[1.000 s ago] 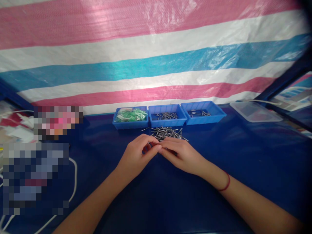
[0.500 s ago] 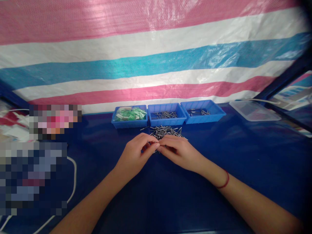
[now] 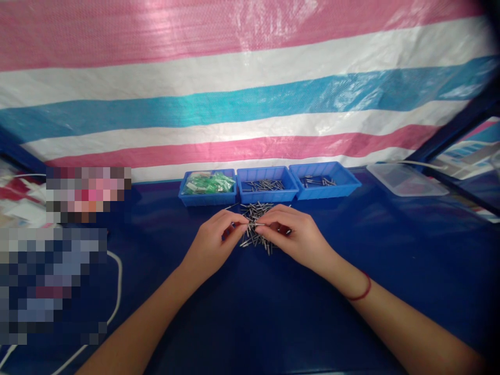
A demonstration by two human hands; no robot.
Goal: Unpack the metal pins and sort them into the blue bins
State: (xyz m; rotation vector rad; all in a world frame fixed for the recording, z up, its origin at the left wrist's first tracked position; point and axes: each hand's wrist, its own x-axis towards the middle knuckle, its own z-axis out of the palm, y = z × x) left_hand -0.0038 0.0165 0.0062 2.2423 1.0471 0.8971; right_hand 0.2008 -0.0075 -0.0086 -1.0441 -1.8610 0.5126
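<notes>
A loose pile of small metal pins (image 3: pixel 255 211) lies on the blue table in front of three blue trays. My left hand (image 3: pixel 213 245) and my right hand (image 3: pixel 295 234) meet at the near edge of the pile, fingertips almost touching. Each hand is pinched; a thin metal pin (image 3: pixel 255 224) spans the gap between the two sets of fingertips. Something small and dark sits inside my left fingers, too small to name. A red string circles my right wrist (image 3: pixel 361 291).
The left tray (image 3: pixel 209 195) holds green packets; the middle tray (image 3: pixel 267 194) and the right tray (image 3: pixel 326 187) hold more pins. A clear plastic lid (image 3: pixel 406 179) lies at the far right. A white cable (image 3: pixel 113 307) loops at the left. A striped tarp hangs behind.
Both hands have shifted slightly away from me toward the pile and drawn a little apart, exposing a pin between the fingertips and more pins beneath them.
</notes>
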